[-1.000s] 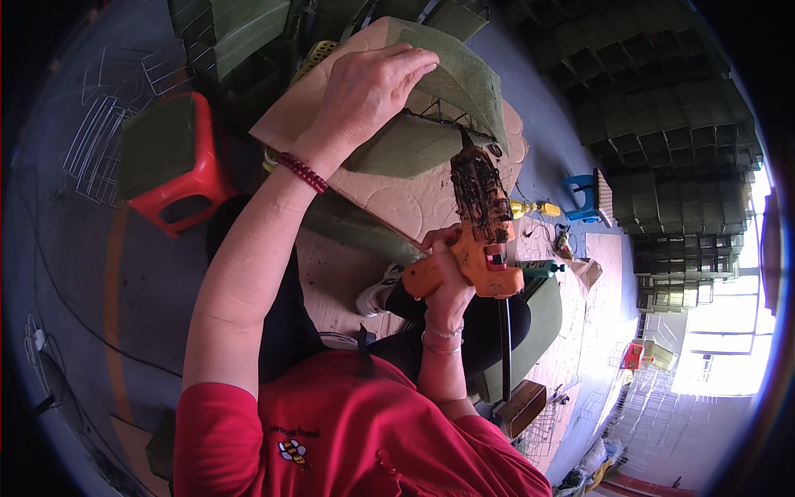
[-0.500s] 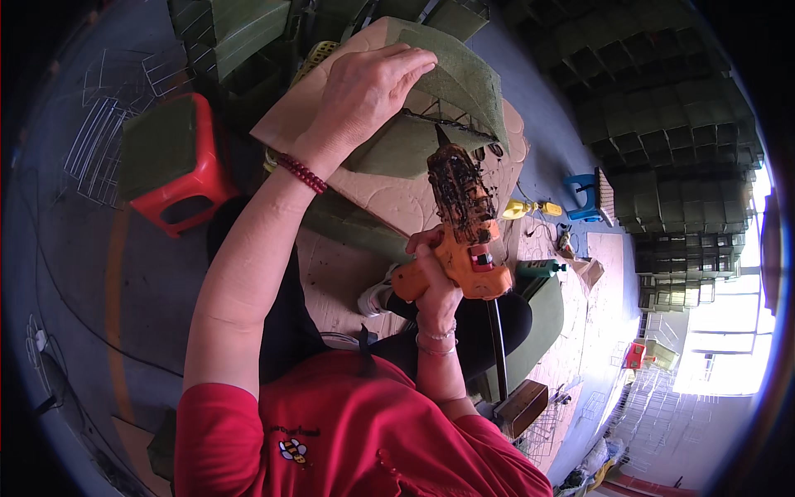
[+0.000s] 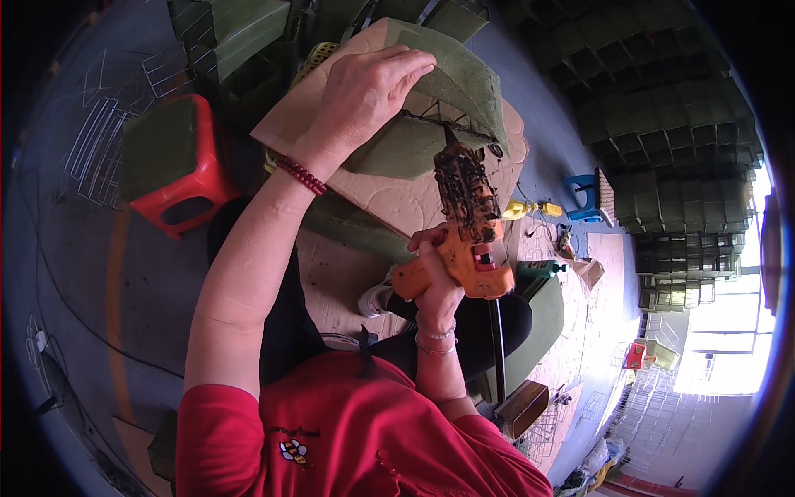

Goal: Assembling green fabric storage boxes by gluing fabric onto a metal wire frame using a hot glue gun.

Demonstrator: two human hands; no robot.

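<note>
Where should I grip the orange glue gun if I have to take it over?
Grip the orange glue gun by its handle, where the right hand wraps it now, coming from the lower left. The barrel and nozzle end are caked with dark residue and point at the green sheet under the left hand, so keep off that end.

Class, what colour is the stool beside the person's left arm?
Red stool, with a green pad on top; head view.

We press our left hand (image 3: pixel 364 95) flat on a green felt sheet (image 3: pixel 451 79) laid over a wire frame (image 3: pixel 464 132); our right hand (image 3: pixel 435 277) grips an orange glue gun (image 3: pixel 468 236), nozzle at the frame; a red stool (image 3: pixel 178 170) stands left.
</note>
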